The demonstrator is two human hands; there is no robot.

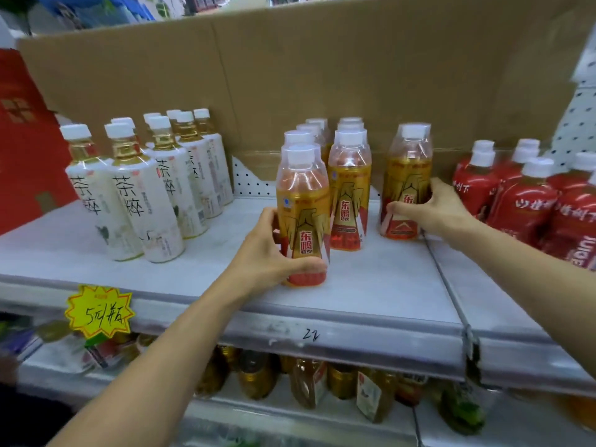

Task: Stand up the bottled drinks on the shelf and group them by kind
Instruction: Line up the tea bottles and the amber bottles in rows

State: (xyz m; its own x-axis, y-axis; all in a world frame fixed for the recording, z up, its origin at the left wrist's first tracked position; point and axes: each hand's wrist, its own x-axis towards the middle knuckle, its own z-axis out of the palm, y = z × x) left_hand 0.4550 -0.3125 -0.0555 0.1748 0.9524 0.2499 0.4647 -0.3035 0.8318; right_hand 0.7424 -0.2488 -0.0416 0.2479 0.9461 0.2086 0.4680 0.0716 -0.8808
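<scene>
Nearest, under the shelf's (387, 285) front edge, a lower tier holds amber bottles (306, 382), too dim and blurred to count. One yellow star tag (98, 309) hangs on the front edge toward the left corner.

The two hands are apart, each clamped on its own drink. The left hand (264, 253) wraps the front gold bottle (303, 221) low down, thumb across its base. That bottle is upright near the front edge at mid-shelf and heads a column of four. Just beside it on the right stands a second gold column (350, 188) of three, set a little farther back. The right hand (435, 208) grips a lone gold bottle (408, 175) from its right side, fingers round the back and thumb on the label. It is upright, apart from the two columns, just left of the seam between the shelf boards. That makes eight gold bottles, though the rear caps overlap.

Toward the left edge are eight white bottles (145, 204), all upright in slanting pairs that run back. On the right board, past the seam, at least five red bottles (522, 204) stand upright, cut off by the frame.

At the back one sheet of cardboard (322, 75) stands behind everything, and one red box (25, 140) stands at the far left.
</scene>
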